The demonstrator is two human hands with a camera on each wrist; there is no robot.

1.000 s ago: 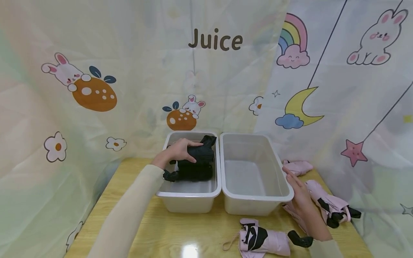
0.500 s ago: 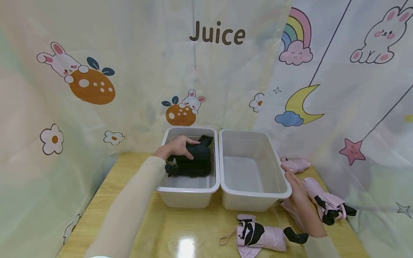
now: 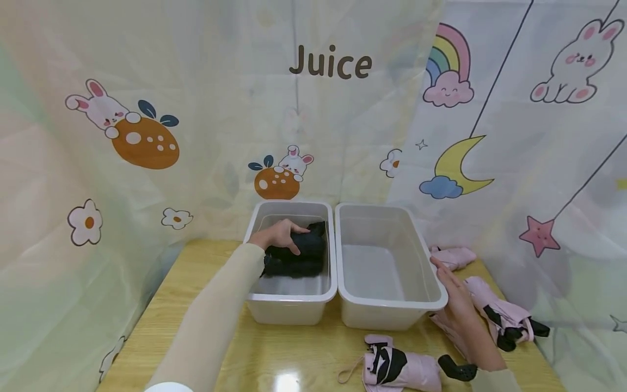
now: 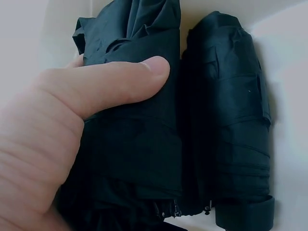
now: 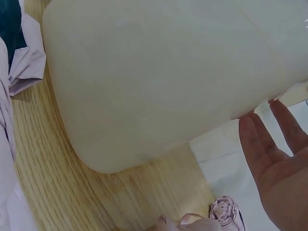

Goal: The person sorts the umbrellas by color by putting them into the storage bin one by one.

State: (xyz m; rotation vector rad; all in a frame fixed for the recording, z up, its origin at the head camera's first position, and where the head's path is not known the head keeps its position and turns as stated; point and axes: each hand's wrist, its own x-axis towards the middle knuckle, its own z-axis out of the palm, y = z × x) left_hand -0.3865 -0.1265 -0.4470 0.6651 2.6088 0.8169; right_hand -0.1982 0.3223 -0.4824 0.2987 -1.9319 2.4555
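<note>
We see the left hand (image 3: 278,235) reaching into the left bin (image 3: 293,302). Its grip is wrapped around a black umbrella (image 4: 139,144), with the thumb (image 4: 120,84) pressed on the cloth. A second black umbrella (image 4: 231,120) lies right beside it in the bin. The right hand (image 3: 458,296) is flat with straight fingers (image 5: 264,144), holding nothing, by the side of the right bin (image 3: 392,305); it may touch the wall, but we cannot be sure. Pink umbrellas (image 3: 399,367) lie on the surface (image 3: 294,359) near that hand.

left hand (image 3: 278,235) — arm reaching to 12 o'clock, fingers (image 4: 118,84) curled, gripping | right hand (image 3: 458,296) — at 3 o'clock, fingers (image 5: 269,139) straight, palm flat
</note>
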